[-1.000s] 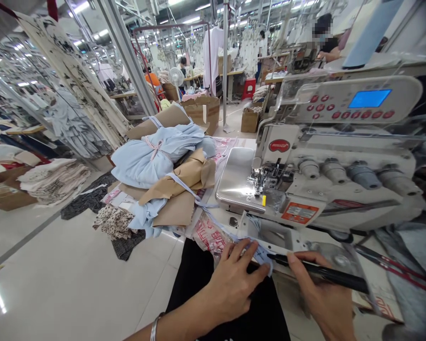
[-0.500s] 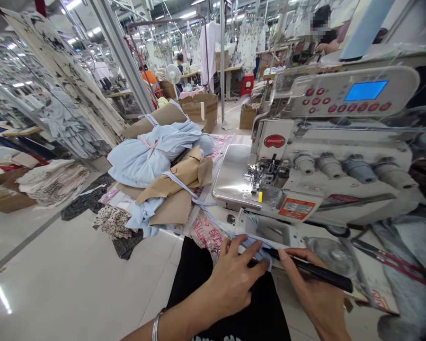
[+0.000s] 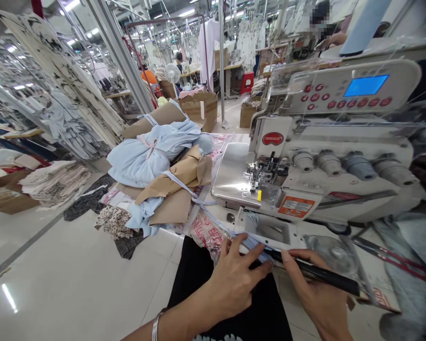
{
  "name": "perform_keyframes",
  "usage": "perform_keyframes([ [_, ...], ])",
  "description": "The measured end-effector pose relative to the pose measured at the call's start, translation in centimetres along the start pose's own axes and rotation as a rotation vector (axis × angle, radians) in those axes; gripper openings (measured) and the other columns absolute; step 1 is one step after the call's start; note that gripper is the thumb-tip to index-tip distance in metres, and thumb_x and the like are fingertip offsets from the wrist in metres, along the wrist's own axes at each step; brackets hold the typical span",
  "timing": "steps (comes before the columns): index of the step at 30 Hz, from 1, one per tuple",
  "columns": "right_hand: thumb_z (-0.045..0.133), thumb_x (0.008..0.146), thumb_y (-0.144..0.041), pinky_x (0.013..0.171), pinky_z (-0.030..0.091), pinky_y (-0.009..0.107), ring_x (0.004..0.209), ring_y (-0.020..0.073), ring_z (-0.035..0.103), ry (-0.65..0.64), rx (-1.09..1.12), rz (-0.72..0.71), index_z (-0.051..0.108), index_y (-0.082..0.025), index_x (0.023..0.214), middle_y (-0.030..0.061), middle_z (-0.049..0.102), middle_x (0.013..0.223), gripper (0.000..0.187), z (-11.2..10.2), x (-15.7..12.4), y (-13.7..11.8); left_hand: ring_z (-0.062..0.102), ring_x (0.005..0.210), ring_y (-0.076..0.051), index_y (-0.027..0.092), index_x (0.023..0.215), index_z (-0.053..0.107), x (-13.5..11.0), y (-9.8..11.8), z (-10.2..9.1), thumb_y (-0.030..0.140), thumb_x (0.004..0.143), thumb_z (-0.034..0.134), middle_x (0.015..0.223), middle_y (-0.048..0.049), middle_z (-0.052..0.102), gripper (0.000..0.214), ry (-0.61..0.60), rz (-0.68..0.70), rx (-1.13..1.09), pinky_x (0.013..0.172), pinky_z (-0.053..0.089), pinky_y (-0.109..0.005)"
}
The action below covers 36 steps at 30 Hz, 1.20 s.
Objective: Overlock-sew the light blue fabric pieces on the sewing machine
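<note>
My left hand (image 3: 234, 279) lies with fingers spread and pressed on a small light-blue fabric piece (image 3: 257, 245) at the front edge of the sewing table. My right hand (image 3: 317, 298) is closed around a black pen (image 3: 319, 274), whose tip touches that fabric just right of my left fingertips. A white overlock sewing machine (image 3: 326, 156) stands directly behind, its steel plate (image 3: 232, 175) and needle area a short way beyond my hands.
Bundles of light-blue fabric tied with brown paper (image 3: 163, 166) are heaped left of the machine. Printed plastic bags (image 3: 206, 232) lie by my left hand. Fabric piles (image 3: 53, 182) sit on the shiny floor. Other workers and cardboard boxes (image 3: 202, 106) are far behind.
Both hands stay on the blue fabric piece; the pen tip has shifted only slightly along it. The view has dropped a little lower.
</note>
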State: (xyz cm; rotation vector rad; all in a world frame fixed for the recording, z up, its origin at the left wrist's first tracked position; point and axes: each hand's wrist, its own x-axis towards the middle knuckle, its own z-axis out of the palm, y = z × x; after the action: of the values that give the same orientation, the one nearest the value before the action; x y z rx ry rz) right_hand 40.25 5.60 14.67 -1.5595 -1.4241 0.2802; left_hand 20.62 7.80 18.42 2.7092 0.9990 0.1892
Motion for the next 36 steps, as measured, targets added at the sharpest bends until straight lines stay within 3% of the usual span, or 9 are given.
perform_keyframes([
  [9,0.06,0.087,-0.043,0.063,0.046,0.022,0.06,0.0129,0.063,-0.013,0.004,-0.016,0.062,-0.023,0.073,-0.0042,0.065,0.066,0.024,-0.1,0.0,-0.3,0.022,0.135,-0.04,0.027,0.133,0.048,0.2,0.0,-0.1,0.011,0.075,0.053,0.154,-0.0069,0.032,0.061,-0.025,-0.02,-0.034,0.097,0.031,-0.066],
  [22,0.061,0.087,-0.048,0.071,0.044,0.025,0.069,0.0154,0.063,-0.048,0.007,0.098,0.063,-0.025,0.079,-0.0035,0.067,0.074,0.024,0.2,-0.5,0.2,0.023,0.134,-0.04,0.026,0.134,0.049,0.1,0.1,0.1,0.012,0.076,0.052,0.153,-0.0083,0.033,0.06,-0.014,-0.023,-0.011,0.097,0.03,-0.067],
  [36,0.056,0.088,-0.046,0.059,0.046,0.025,0.056,0.0147,0.062,0.017,-0.092,-0.039,0.06,-0.023,0.069,-0.0034,0.063,0.062,0.03,-1.1,0.3,-0.3,0.023,0.135,-0.04,0.026,0.135,0.048,0.1,0.2,0.0,0.013,0.073,0.055,0.154,-0.008,0.032,0.065,-0.032,-0.025,-0.024,0.1,0.027,-0.067],
])
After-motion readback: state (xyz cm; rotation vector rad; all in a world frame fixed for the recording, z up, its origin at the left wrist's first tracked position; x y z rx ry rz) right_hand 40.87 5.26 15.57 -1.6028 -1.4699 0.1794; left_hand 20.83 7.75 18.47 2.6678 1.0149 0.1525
